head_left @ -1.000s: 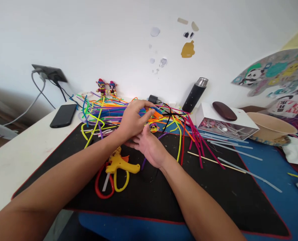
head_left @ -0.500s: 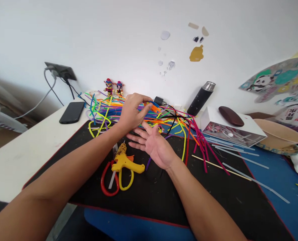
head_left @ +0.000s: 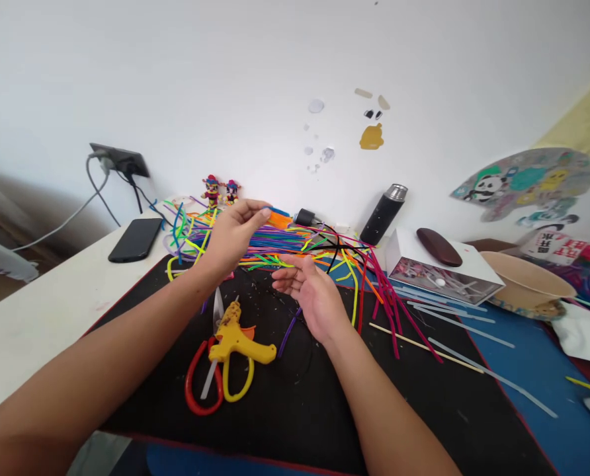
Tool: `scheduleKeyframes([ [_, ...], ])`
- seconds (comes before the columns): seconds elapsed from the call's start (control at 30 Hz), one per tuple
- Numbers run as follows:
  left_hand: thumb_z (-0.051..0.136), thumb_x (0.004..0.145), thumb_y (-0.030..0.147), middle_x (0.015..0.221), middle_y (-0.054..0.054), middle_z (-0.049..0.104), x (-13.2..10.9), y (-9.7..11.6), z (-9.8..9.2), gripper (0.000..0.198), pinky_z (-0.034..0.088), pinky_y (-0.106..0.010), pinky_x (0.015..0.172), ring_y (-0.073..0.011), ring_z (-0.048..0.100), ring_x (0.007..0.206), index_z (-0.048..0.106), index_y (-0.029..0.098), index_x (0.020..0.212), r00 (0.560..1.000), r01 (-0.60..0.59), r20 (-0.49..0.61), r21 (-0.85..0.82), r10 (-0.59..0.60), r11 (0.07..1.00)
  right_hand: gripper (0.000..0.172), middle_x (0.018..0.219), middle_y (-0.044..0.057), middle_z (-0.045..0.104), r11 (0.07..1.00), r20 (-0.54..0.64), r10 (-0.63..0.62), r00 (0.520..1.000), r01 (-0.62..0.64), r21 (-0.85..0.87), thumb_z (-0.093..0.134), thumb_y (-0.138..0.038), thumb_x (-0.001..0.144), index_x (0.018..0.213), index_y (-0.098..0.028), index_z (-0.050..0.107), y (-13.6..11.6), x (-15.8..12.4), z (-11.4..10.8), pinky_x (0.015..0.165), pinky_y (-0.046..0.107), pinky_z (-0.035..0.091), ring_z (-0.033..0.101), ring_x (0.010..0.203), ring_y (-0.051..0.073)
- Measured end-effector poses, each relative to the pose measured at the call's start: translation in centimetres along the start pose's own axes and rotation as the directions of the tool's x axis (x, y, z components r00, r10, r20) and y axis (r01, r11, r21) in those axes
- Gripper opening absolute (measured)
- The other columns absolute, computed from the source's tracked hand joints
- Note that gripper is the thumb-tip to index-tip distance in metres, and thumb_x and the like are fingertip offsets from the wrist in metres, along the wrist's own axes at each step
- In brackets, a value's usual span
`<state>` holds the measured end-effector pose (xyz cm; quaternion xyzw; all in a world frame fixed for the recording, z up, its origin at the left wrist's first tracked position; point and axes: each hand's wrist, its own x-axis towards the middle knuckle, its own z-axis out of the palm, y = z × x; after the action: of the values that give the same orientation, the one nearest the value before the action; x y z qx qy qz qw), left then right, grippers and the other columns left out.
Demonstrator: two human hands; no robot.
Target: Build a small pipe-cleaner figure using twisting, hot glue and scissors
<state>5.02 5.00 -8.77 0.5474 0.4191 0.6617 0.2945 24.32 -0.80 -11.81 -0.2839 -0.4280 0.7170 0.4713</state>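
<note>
My left hand [head_left: 233,238] is closed in a pinch over the pile. At its fingertips is a small orange and blue piece [head_left: 278,219], whose exact kind I cannot make out. Lower and to the right, my right hand [head_left: 317,297] is turned palm inward, thumb raised and fingers loosely bent, with nothing seen in it. Behind both hands lies a heap of coloured pipe cleaners [head_left: 275,243]. Nearer to me, a yellow glue gun [head_left: 240,340] rests across scissors [head_left: 196,390] with red and yellow handles, on a black mat [head_left: 295,410].
Two small figures [head_left: 211,192] stand by the wall. A phone [head_left: 135,240] lies at left. Toward the right are a black flask [head_left: 381,215], a white box [head_left: 446,268] with a dark case [head_left: 438,246], a bowl [head_left: 526,277], glue sticks [head_left: 493,377] and a wooden stick [head_left: 426,347].
My left hand has moved left, away from my right hand, with the orange and blue piece still at its fingertips. The right hand's fingers have curled slightly. The camera view has shifted.
</note>
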Motion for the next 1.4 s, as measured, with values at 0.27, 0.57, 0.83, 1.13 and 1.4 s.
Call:
scheduleKeyframes([
  [0.27,0.089,0.077,0.048,0.088,-0.003,0.075,-5.3,0.0,-1.1,0.032,0.055,-0.030,0.077,-0.0169,0.066,0.078,0.077,0.021,0.091,0.966,0.253,0.088,-0.114,-0.244,0.961,0.062,0.092,0.006,0.079,0.989,-0.093,-0.066,0.993,0.053,-0.135,0.077,-0.069,0.085,0.124,-0.020,0.070,1.3,0.5,0.0,0.076,0.033,0.056,0.074,0.072,0.018],
  [0.57,0.089,0.076,0.046,0.087,-0.003,0.076,-7.8,0.0,-0.4,0.035,0.059,-0.033,0.075,-0.0175,0.070,0.072,0.076,0.021,0.097,0.923,0.367,0.189,-0.163,-0.336,0.916,0.050,0.091,0.004,0.078,0.974,-0.109,-0.121,0.987,0.096,-0.206,0.081,-0.063,0.083,0.111,-0.023,0.074,1.6,0.7,-0.2,0.081,0.041,0.057,0.074,0.068,0.022],
  [0.83,0.087,0.080,0.044,0.093,-0.003,0.078,-8.2,0.4,-0.2,0.030,0.061,-0.037,0.084,-0.0197,0.073,0.080,0.077,0.023,0.098,0.911,0.376,0.246,-0.167,-0.330,0.912,0.039,0.083,0.002,0.076,0.968,-0.139,-0.153,0.979,0.119,-0.222,0.089,-0.053,0.076,0.091,-0.020,0.075,1.6,1.0,-0.6,0.073,0.037,0.057,0.071,0.066,0.019],
  [1.13,0.087,0.079,0.050,0.098,-0.005,0.079,-8.1,0.6,-0.5,0.036,0.060,-0.037,0.083,-0.0202,0.071,0.081,0.080,0.023,0.102,0.919,0.349,0.226,-0.082,-0.323,0.934,0.034,0.083,0.002,0.076,0.953,-0.122,-0.167,0.978,0.129,-0.272,0.089,-0.048,0.075,0.089,-0.021,0.074,1.4,1.0,-0.6,0.072,0.037,0.058,0.070,0.066,0.018],
  [1.4,0.090,0.075,0.046,0.082,-0.004,0.077,-8.2,0.1,-0.8,0.027,0.059,-0.034,0.073,-0.0192,0.069,0.071,0.080,0.022,0.085,0.933,0.314,0.205,-0.058,-0.297,0.948,0.030,0.077,0.000,0.073,0.948,-0.096,-0.165,0.982,0.131,-0.291,0.089,-0.044,0.075,0.087,-0.021,0.074,1.5,0.8,-0.5,0.069,0.035,0.057,0.069,0.064,0.018],
])
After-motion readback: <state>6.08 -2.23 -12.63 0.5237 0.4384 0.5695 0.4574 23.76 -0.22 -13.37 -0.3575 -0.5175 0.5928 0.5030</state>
